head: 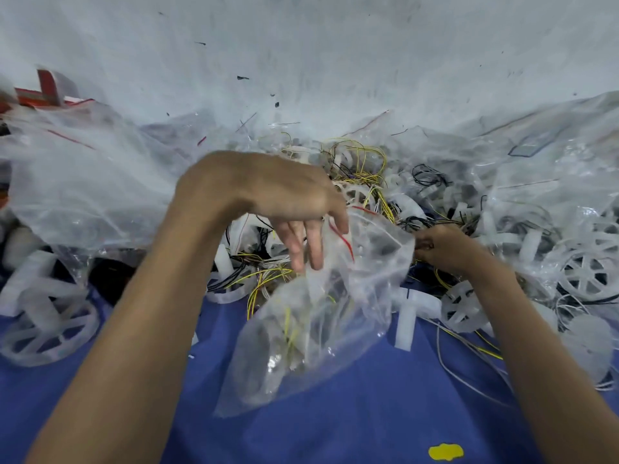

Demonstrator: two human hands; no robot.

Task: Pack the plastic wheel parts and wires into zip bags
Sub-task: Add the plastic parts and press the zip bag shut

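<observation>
1. You are holding the clear plastic zip bag with a red seal strip (318, 329) over the middle of the blue cloth surface (335, 430). It is already carrying some parts.
2. Your left hand (268, 199) is pinching the mouth rim. Your right hand (442, 246), fingers curled, is pinching the opposite rim.
3. The film is probably handling as light, limp and slippery, so grip at the stiffer seal strip.
4. Tangled yellow and black wires (361, 175) and white spoked plastic wheels (462, 306) are crowding the far edge and could snag the bag.

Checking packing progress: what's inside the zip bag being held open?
Yellow wires and a whitish plastic part show through the zip bag; its creased film hides the rest.
</observation>
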